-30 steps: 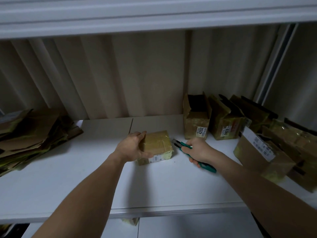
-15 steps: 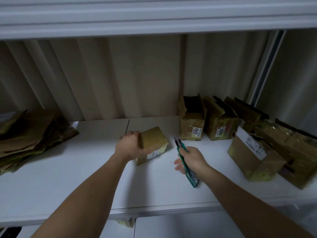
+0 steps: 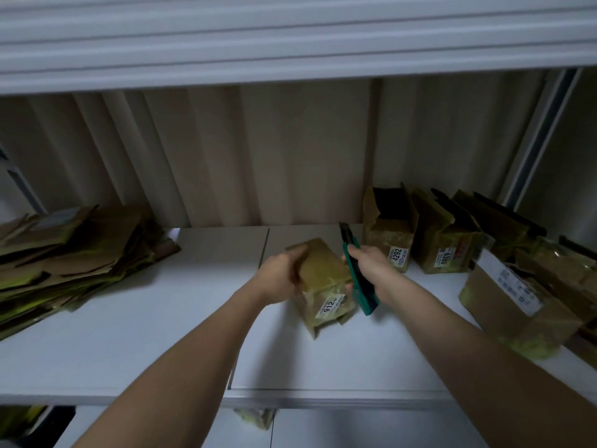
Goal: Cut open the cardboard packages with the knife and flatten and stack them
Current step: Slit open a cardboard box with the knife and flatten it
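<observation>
A pale corrugated wall [image 3: 258, 156] backs the white shelf [image 3: 161, 324] where I am working, under the white edge of a second shelf overhead [image 3: 290, 43]; the light is dim. On the far left of the shelf lies a slumped stack of flattened brown cardboard [image 3: 71, 253]. Along the right side stands a row of opened brown cardboard boxes with white number labels [image 3: 420, 240], and nearer me a larger brown box with a long white label [image 3: 517, 305]. At the centre, my left hand [image 3: 281, 279] grips the left side of a small brown taped cardboard package [image 3: 323, 279], which is tilted up on end, its white label facing me. My right hand [image 3: 371, 266] is clamped around a green-handled utility knife [image 3: 358, 279], forefinger laid along the handle, the dark tip pointing away toward the wall. The knife sits just beside the package's right edge; I cannot tell whether it touches.
</observation>
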